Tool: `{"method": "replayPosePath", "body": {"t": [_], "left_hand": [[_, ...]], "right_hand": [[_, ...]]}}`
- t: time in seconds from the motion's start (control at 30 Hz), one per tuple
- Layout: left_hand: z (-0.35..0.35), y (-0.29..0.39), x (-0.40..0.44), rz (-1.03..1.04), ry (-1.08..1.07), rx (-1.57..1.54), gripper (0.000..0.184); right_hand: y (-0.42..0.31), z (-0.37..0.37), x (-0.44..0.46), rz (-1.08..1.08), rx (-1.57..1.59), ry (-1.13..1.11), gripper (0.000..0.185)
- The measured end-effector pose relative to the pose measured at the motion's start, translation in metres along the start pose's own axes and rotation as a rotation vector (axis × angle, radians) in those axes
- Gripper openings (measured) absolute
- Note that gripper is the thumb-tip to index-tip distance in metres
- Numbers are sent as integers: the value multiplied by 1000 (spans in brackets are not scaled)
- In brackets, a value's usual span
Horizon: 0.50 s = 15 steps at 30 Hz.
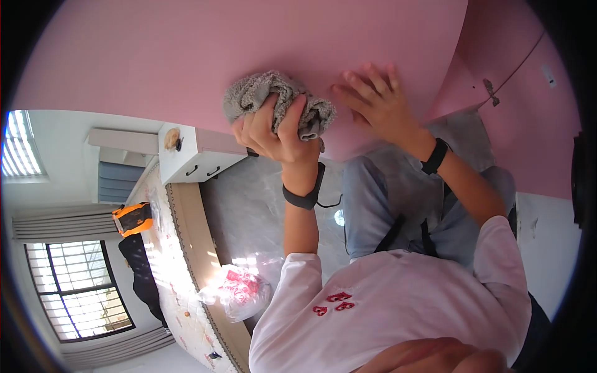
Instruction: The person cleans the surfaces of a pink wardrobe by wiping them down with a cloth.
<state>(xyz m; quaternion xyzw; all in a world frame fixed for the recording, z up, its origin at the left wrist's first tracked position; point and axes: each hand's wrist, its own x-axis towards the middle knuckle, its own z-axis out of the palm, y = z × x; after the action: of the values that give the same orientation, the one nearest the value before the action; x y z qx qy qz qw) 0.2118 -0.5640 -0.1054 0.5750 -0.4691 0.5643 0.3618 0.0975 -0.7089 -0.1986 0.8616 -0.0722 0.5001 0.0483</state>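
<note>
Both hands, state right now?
Left hand: closed, holding the cloth.
Right hand: open, holding nothing, at the pink panel.

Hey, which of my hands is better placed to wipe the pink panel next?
Probably your left hand: it grips the gray cloth up at the pink panel, while your right hand is spread and holds no cloth.

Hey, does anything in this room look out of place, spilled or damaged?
Nothing looks clearly spilled or broken. Slightly untidy: a crumpled plastic bag, showing pink-red, sits by the edge of the bed as if just left there; what it rests on is unclear. The grey cloth bunched in the left hand looks ordinary.
</note>
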Motion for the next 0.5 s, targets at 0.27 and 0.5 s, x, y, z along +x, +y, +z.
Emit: {"method": "replayPosePath", "body": {"t": [0.27,0.5], "left_hand": [[-7,0,-1,-9,-43,26,27],[-9,13,-5,-140,-54,-158,37]], "right_hand": [[1,-50,26,-66,517,88,60],[-13,-70,43,-134,671,63,62]]}}
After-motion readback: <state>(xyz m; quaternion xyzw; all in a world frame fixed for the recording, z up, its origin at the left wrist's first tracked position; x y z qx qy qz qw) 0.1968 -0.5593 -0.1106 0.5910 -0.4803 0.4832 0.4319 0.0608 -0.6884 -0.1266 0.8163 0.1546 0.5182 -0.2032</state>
